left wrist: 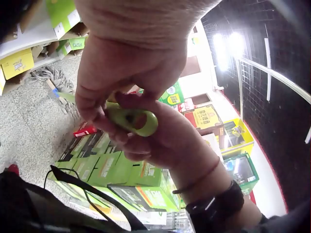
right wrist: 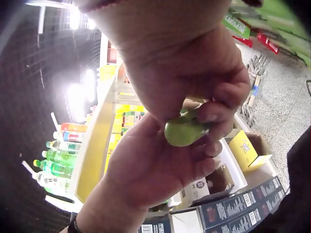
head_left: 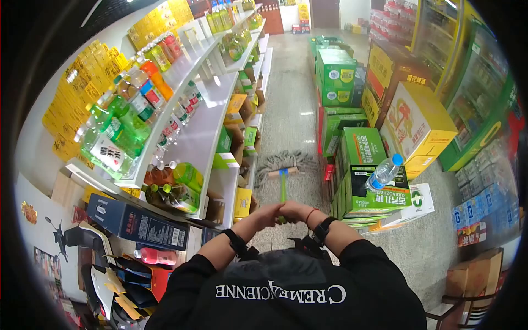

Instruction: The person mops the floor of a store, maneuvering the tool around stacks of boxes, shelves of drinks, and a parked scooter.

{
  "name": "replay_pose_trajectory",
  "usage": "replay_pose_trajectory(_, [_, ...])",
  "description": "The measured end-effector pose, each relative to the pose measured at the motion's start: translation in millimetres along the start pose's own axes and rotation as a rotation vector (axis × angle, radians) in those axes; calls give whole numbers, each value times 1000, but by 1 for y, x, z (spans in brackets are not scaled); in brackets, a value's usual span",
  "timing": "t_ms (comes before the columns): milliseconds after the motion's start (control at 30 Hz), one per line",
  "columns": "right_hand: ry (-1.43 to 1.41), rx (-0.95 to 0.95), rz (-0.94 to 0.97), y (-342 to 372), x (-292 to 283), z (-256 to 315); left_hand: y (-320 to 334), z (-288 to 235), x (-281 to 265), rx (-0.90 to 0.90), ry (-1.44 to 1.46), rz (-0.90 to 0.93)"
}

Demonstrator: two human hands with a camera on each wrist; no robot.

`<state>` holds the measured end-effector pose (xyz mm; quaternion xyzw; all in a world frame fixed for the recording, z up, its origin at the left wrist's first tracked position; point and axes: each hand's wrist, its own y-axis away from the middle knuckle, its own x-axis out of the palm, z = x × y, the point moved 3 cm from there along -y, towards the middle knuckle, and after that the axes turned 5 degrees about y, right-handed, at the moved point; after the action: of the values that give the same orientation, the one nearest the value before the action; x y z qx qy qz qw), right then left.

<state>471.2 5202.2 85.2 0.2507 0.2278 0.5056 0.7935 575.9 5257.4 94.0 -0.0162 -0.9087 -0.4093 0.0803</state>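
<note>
A mop with a green handle (head_left: 283, 188) stretches ahead of me, its grey string head (head_left: 300, 161) spread on the aisle floor. My left hand (head_left: 267, 213) and right hand (head_left: 296, 210) meet at the handle's near end. In the left wrist view, the left hand (left wrist: 133, 63) curls round the handle, and the looped green end (left wrist: 141, 122) pokes out between both hands. The right hand (right wrist: 194, 73) also wraps its fingers about the handle in the right wrist view, close against the left hand (right wrist: 150, 170).
White shelves (head_left: 206, 110) with bottles and cartons line the left side. Stacked green boxes (head_left: 360, 148) edge the right, with a water bottle (head_left: 385, 173) on top. A dark blue box (head_left: 137, 223) lies at the near left. The speckled floor (head_left: 291, 99) runs between them.
</note>
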Motion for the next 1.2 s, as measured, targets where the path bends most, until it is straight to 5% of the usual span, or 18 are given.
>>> replay_pose_trajectory(67, [43, -107, -6, -11, -15, 6, -15, -11, -5, 13, 15, -24])
replay_pose_trajectory(167, [-67, -27, 69, -39, -35, 5, -51, -23, -23, 124, -237, -10])
replay_pose_trajectory(233, [-69, -28, 46, -50, -52, 18, -66, -43, -29, -25, -142, -29])
replay_pose_trajectory(533, [-19, 8, -24, -107, -142, 74, -134, -135, -61, 179, -97, -14])
replay_pose_trajectory(600, [-70, -22, -18, -124, -158, 87, -171, -150, -83, 26, -75, -39])
replay_pose_trajectory(700, [-132, 53, -41, -171, -186, 97, -227, -177, -125, 21, -6, 105])
replay_pose_trajectory(767, [-160, -3, -54, -158, -200, 147, -255, -198, -139, -1, 106, 33])
replay_pose_trajectory(967, [-84, 78, -84, -210, -256, 200, -304, -271, -184, 235, -56, 220])
replay_pose_trajectory(1100, [-163, 71, -135, -235, -282, 203, -331, -304, -189, 215, -174, 310])
replay_pose_trajectory(1200, [-82, 114, -153, -250, -302, 206, -370, -317, -192, 15, -214, 176])
